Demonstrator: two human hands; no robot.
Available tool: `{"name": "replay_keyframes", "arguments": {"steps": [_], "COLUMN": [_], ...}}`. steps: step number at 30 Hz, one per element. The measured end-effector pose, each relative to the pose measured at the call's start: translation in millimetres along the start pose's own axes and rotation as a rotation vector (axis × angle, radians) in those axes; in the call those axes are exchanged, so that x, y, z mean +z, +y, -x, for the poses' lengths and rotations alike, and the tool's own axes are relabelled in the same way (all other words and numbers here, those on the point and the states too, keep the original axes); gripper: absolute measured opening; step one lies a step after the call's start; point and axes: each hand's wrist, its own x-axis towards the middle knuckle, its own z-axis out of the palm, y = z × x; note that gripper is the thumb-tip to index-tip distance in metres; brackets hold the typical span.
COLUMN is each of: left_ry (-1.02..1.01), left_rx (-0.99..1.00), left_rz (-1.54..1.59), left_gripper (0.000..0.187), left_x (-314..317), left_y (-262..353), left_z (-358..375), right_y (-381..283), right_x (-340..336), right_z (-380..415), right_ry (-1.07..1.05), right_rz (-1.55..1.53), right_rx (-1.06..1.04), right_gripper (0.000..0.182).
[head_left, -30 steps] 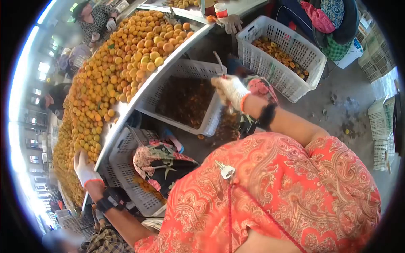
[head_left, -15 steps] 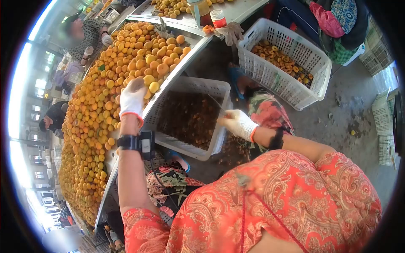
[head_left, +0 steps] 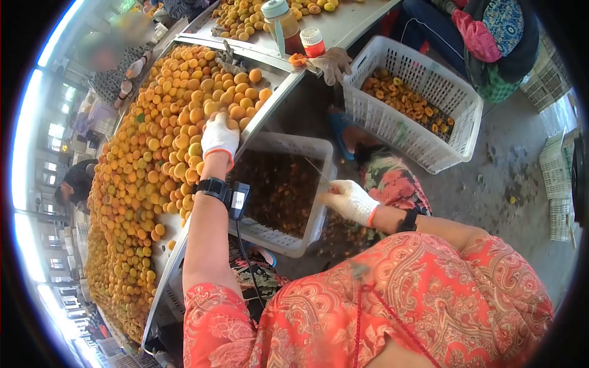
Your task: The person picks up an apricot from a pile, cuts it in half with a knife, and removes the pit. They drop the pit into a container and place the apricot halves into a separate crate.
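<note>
My left hand (head_left: pixel 221 135), in a white glove, reaches onto a large heap of apricots (head_left: pixel 165 129) near the metal table's edge. Its fingers curl over an apricot, and the fingertips are partly hidden among the fruit. Over the rim of a crate, my right hand (head_left: pixel 351 201), also gloved, is closed around a thin knife (head_left: pixel 316 167). The slim blade points up and left; the handle is hidden in the fist. Below lies a white plastic crate (head_left: pixel 319 224) with a dark layer of small brown bits, perhaps pits.
A second white crate (head_left: pixel 414 144) with halved apricots stands on the floor. On the table are a jug (head_left: pixel 282 27), a red jar with a white lid (head_left: pixel 312 43) and a grey glove (head_left: pixel 332 64). Co-workers sit across and at upper right. Stacked crates (head_left: pixel 559 165) stand far right.
My left hand has moved up and right over the apricots, closer to the table edge. My right hand keeps the knife above the crate, shifted slightly down as the view moved.
</note>
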Motion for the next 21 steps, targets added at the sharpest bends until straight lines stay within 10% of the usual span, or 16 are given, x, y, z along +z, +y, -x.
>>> {"name": "replay_keyframes", "arguments": {"steps": [2, 4, 8, 21], "left_ry": [0.075, 0.077, -0.113, -0.061], "left_rx": [-0.010, -0.013, -0.003, 0.172], "left_rz": [0.095, 1.057, 1.908, 2.171], "left_gripper": [0.043, 0.041, 0.037, 0.055], "left_x": [3, -15, -66, -103], "left_y": [-8, -6, 13, 64], "left_z": [4, 26, 118, 272], "right_y": [-2, -6, -30, -119], "right_x": [-4, -8, -16, 25], "right_z": [2, 3, 9, 103], "right_ry": [-0.001, 0.053, 0.070, -0.147], "right_rz": [0.007, 0.080, 0.058, 0.235], "right_rx": [0.002, -0.060, -0.194, -0.781], "right_gripper": [0.039, 0.038, 0.030, 0.026]}}
